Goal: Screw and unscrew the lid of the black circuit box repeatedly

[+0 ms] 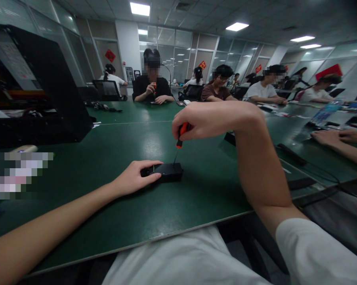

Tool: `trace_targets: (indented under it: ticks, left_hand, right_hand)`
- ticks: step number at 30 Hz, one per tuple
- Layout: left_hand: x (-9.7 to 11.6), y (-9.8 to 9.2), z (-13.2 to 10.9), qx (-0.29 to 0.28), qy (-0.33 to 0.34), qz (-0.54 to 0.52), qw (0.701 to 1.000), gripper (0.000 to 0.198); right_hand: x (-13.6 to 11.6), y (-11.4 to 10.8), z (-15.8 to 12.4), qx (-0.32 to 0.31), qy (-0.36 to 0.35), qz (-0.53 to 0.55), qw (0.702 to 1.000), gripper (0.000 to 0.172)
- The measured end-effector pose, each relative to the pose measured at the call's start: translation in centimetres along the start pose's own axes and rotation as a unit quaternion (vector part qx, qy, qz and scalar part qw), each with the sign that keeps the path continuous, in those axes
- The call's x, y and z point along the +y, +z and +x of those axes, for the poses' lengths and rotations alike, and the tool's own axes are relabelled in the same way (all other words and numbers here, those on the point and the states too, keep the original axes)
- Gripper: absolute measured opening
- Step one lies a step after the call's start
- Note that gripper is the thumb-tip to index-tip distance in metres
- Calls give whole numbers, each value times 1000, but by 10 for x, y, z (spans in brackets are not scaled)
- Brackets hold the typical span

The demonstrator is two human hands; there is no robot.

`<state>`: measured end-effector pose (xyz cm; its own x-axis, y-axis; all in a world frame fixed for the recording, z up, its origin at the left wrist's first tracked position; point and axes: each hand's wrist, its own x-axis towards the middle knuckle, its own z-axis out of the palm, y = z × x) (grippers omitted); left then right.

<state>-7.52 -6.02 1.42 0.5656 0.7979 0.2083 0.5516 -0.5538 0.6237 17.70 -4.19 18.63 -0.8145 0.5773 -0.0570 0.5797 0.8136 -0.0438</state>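
Note:
A small flat black box (168, 171) lies on the green table (121, 206) in front of me. My left hand (135, 176) rests on the box's left end, its fingers curled over it, pinning it down. My right hand (208, 118) hovers above the box, closed on the red and black handle of a small screwdriver (179, 143). The screwdriver stands nearly upright, its thin tip touching the top of the box near the right end.
A large black case (38, 87) stands at the left on the table. Several other people sit across and along the table; another person's hands (338, 138) rest at the right edge. Black flat items (293, 155) and cables lie to the right.

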Motion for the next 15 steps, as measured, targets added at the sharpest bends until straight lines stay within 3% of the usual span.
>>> trace_targets:
  ticks: [9, 13, 15]
  left_hand:
    - [1, -1, 0, -1, 0, 1, 1000, 49]
    - [0, -1, -1, -3, 0, 4, 1000, 50]
    - [-1, 0, 0, -3, -2, 2, 1000, 51]
  right_hand:
    - [4, 1, 1, 6, 9, -1, 1000, 25]
    - [7, 1, 0, 23, 2, -2, 1000, 35]
    - [8, 1, 0, 19, 5, -4, 1000, 30]
